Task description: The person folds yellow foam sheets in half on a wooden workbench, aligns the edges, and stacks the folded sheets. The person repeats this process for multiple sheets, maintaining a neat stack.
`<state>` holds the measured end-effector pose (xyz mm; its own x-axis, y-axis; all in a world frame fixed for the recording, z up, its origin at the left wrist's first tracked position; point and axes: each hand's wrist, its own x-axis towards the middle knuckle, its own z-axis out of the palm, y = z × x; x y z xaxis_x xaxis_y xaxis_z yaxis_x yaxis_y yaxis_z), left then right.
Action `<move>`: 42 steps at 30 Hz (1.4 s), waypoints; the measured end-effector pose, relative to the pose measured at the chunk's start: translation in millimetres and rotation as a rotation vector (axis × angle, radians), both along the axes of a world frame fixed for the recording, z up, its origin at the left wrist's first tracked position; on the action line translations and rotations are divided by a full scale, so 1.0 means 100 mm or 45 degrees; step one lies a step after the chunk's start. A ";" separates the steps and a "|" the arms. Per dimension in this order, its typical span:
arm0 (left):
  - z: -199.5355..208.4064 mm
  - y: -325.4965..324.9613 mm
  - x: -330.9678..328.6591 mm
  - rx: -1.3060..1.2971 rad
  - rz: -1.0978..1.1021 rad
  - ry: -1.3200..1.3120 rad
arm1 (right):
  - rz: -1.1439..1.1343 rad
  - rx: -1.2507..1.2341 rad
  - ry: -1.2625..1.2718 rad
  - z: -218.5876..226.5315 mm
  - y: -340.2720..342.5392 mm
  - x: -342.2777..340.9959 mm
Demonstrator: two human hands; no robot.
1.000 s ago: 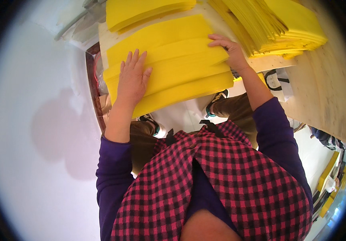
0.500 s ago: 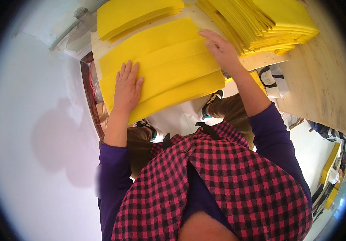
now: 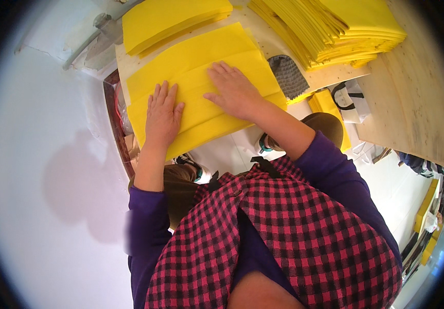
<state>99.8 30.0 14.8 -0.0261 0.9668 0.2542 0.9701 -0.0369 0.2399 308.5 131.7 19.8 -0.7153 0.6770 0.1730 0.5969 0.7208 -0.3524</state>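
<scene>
A folded yellow fabric sheet (image 3: 201, 46) lies across the wooden table before me, with crease lines running along it. My left hand (image 3: 163, 114) rests flat on its left part, fingers stretched out. On the middle of the same fabric lies my right hand (image 3: 232, 90), palm down, thumb apart and fingers extended. Neither hand grips anything. Just right of the fabric, a grey quilted pad (image 3: 288, 76) sits on the table by the near edge.
Beyond the sheet is a stack of folded yellow fabric (image 3: 173, 23). A taller yellow pile (image 3: 330, 36) stands at the far right on the wooden tabletop (image 3: 412, 98). A white bag with black handles (image 3: 354, 103) is below. A white wall (image 3: 41, 170) closes the left side.
My right hand has moved from the fabric's right edge leftward and nearer, onto its middle, uncovering the grey pad. My left hand stays in place.
</scene>
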 end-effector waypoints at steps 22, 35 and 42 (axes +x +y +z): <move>-0.04 -0.01 0.02 0.007 -0.005 -0.024 | 0.038 -0.084 0.011 0.07 -0.03 -0.35; -0.13 0.01 0.00 0.026 -0.034 -0.114 | -0.151 -0.086 -0.282 -0.13 0.21 -0.09; -0.16 0.01 0.00 0.056 -0.058 -0.188 | -0.380 -0.079 -0.356 -0.13 0.37 0.20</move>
